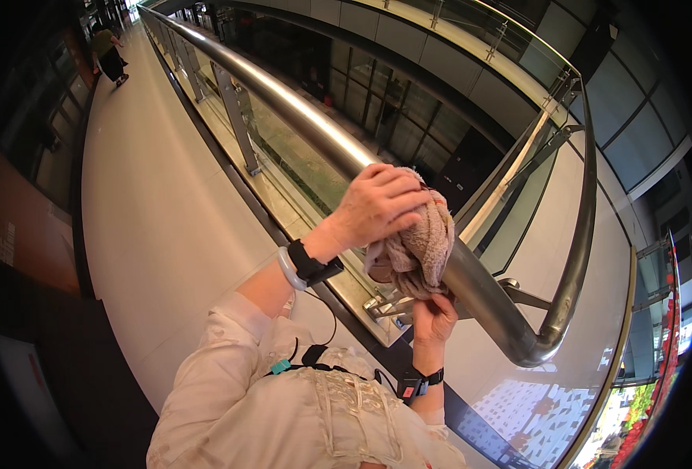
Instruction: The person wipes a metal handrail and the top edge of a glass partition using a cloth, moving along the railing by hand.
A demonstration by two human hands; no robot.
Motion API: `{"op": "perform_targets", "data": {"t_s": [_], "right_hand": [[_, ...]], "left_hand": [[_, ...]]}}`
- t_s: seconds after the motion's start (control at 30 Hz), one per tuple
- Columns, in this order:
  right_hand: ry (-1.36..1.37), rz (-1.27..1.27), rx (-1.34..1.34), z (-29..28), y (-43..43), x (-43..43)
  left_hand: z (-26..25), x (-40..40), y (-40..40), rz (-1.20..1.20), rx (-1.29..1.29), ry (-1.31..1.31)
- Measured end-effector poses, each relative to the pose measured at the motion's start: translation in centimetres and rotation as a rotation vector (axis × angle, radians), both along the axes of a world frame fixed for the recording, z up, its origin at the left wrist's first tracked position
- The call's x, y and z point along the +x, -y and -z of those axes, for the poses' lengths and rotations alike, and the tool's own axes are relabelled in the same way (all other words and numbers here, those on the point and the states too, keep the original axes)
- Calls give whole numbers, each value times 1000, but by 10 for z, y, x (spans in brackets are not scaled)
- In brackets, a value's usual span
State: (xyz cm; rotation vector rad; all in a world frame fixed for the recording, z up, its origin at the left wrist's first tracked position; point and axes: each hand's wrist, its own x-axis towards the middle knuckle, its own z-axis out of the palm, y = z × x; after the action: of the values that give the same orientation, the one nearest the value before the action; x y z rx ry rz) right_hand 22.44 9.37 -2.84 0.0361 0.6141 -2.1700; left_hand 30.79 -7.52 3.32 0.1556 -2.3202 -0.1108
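A greyish-pink terry cloth (pixel 425 249) is draped around a thick metal handrail (pixel 481 287), bunched and folded below it. Over the top of the cloth lies my left hand (pixel 378 205), its fingers curled onto the fabric; a bangle and a black strap are on that wrist. Below the rail, my right hand (pixel 434 319) pinches the cloth's lower edge between thumb and fingers. Its wrist also bears a black band with a small device. The palm side of my left hand is hidden.
Metal posts (pixel 237 117) and glass panels support the railing beside a pale walkway (pixel 164 193). The rail bends sharply at a corner (pixel 531 349) on the right. A person (pixel 110 55) is far along the walkway. Thin cables hang at my waist.
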Motion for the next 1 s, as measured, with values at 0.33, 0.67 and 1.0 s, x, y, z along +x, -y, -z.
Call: {"op": "perform_targets", "data": {"t_s": [0.33, 0.67, 1.0], "right_hand": [[-64, -58, -46, -18, 51, 30], [-109, -123, 24, -28, 189, 67], [-126, -198, 69, -32, 289, 100]], "left_hand": [[-9, -11, 13, 100, 93, -67], [-4, 41, 144, -93, 44, -97], [-5, 84, 229, -160, 167, -168]]}}
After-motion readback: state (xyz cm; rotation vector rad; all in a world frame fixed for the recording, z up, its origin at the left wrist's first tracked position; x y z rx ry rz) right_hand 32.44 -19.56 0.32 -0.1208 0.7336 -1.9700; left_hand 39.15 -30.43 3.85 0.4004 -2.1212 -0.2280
